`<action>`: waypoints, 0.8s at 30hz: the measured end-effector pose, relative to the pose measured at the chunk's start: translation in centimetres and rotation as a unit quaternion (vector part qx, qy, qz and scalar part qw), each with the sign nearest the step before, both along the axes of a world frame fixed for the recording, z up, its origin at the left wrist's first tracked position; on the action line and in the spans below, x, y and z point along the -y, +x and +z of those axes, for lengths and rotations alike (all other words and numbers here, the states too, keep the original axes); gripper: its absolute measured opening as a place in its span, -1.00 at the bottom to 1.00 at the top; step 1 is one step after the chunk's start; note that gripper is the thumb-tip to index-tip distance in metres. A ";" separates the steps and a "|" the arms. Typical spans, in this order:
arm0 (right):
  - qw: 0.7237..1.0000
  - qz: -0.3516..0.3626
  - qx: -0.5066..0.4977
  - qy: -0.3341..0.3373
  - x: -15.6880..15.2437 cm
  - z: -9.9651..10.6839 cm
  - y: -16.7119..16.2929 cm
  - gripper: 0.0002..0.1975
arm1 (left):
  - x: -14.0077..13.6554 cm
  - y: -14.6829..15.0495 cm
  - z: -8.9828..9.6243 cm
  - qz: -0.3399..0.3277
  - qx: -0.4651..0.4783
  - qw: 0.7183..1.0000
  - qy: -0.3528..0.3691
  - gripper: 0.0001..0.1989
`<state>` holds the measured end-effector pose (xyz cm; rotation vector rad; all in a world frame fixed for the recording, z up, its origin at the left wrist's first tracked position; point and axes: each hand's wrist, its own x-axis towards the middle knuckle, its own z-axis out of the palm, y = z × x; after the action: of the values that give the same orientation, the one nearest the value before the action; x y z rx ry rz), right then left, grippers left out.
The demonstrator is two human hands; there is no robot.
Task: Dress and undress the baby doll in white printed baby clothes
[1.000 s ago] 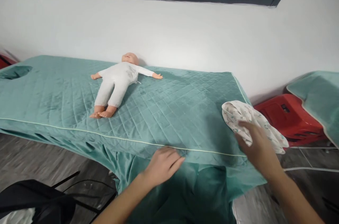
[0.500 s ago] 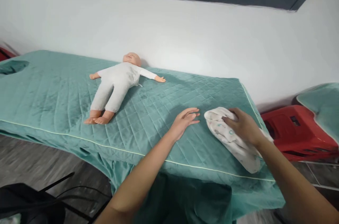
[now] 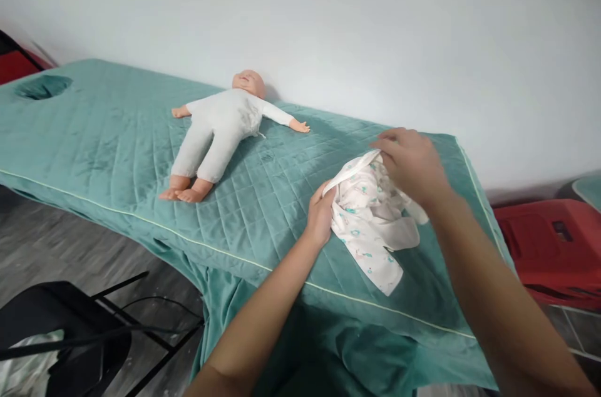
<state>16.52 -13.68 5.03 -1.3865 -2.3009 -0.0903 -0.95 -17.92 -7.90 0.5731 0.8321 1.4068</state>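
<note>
Both my hands hold a small white baby garment (image 3: 364,196) with green and pink prints, lifted at its upper edge so that its lower parts hang down over the bed. My left hand (image 3: 322,214) is closed on the garment's left edge. Higher up and to the right, my right hand (image 3: 410,162) pinches the far edge; its fingertips are slightly blurred. A baby doll (image 3: 220,124) in a white outfit lies on its back left of the garment, arms spread, feet toward me. Neither hand touches the doll.
The bed has a green quilted cover (image 3: 117,153) with a face hole (image 3: 44,87) at its left end. A white wall (image 3: 300,27) runs behind it. A red plastic stool (image 3: 554,247) stands at the right, a black chair (image 3: 89,309) at the lower left.
My left hand was open and apart from the garment; now it grips its edge. My right hand has moved up with the garment, which has shifted left and spread out. The view has shifted.
</note>
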 end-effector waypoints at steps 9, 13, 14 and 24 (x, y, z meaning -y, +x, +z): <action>0.997 0.010 -0.034 -0.062 5.6 -9.3 -1.7 -0.59 | -0.2 0.0 0.3 0.001 0.094 0.995 -0.021 -0.66; 0.988 -0.047 -0.141 -0.048 6.0 -10.7 0.0 -0.78 | -0.3 0.1 0.2 0.004 0.114 0.993 -0.013 -0.66; 0.982 -0.055 -0.172 -0.044 6.1 -10.7 0.4 -0.79 | -0.4 0.0 0.2 0.005 0.120 0.993 -0.008 -0.67; 0.781 -0.205 -0.582 0.095 10.9 -6.8 10.8 -0.67 | -0.8 -0.5 -0.6 0.007 0.155 0.987 -0.034 -0.68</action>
<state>27.35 -24.56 -1.81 -1.2507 -0.9233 0.3152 -1.42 -17.08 -8.48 0.2851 0.6327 1.4302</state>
